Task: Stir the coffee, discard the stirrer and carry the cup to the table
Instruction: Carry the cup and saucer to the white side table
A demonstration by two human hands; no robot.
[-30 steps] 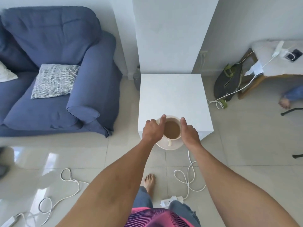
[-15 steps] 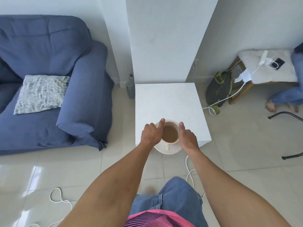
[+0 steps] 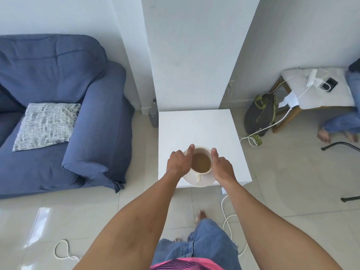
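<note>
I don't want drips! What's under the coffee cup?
A white saucer sits under the cup, over the white table's near edge. The left hand and right hand cover the saucer's sides, so whether it touches the table is hidden.

Looks forward and steeply down from the wearer's head, along both forearms. Puts the left grip (image 3: 178, 162) and right grip (image 3: 222, 169) close to frame centre, at arm's length from the lens, both closed round the saucer (image 3: 196, 183) under the cup (image 3: 201, 162). Faces the white bench (image 3: 194, 129) and, beyond the grips, a white pillar (image 3: 194, 55). Bows the pillar's edges and the floor (image 3: 292, 191) joints toward the frame's borders, wide-angle fashion. Takes in a blue sofa (image 3: 58, 114) well out to the left of the left grip and a stool (image 3: 303, 88) with cables well out to the right of the right grip. Catches jeans (image 3: 204, 244) and a pink top (image 3: 185, 265) at the bottom edge, nearer the lens than the grips.
</note>
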